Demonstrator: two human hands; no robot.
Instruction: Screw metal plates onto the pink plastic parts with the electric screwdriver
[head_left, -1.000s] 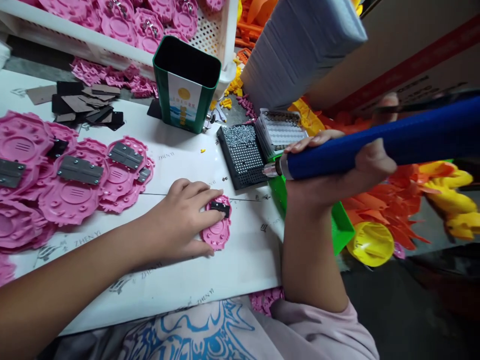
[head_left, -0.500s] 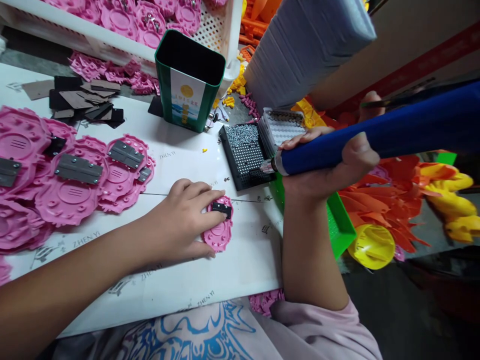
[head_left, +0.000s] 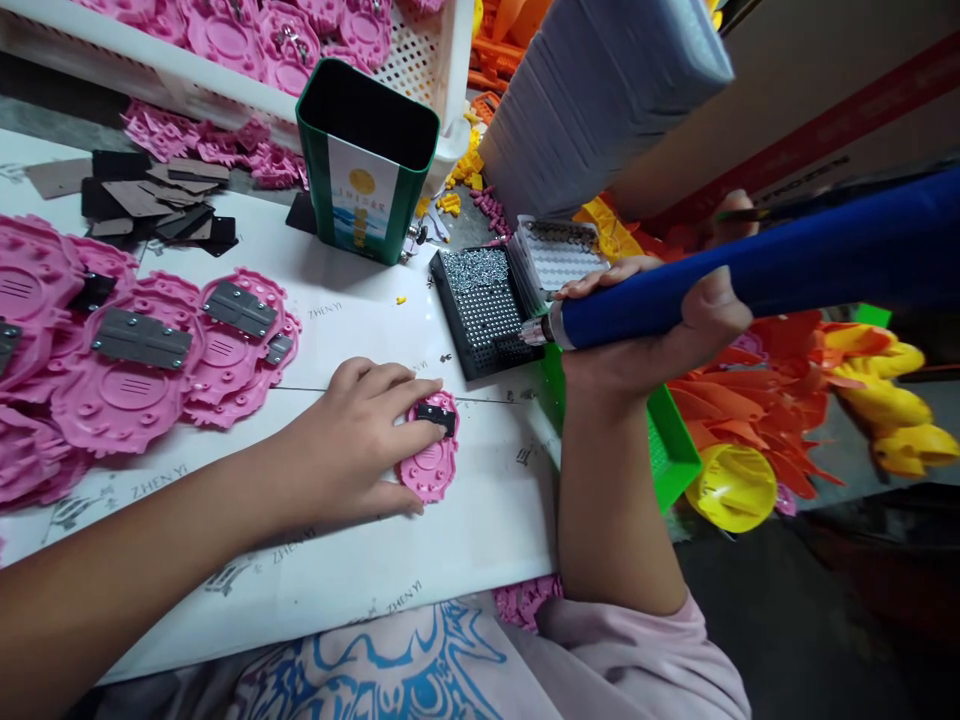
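Observation:
On the white table, my left hand holds down a pink plastic shell, its fingers over the left side. A small black cover plate with shiny screws lies across the shell's upper part, touched by a fingertip. My right hand is wrapped round a thick blue electric screwdriver, whose body slants down to the left. Its tip is at the lower right of a black screw tray with rows of holes; whether it touches a screw I cannot tell. Loose screws heap at the tray's far end.
Pink shells with dark plates pile up at left. Behind them lie loose black plates. A green tin stands near a white crate of pink parts. At right are a green basket, a yellow cup and orange parts.
The whole view has shifted slightly, so things appear a little further left. Both hands keep their grips, and the screwdriver tip stays over the screw tray.

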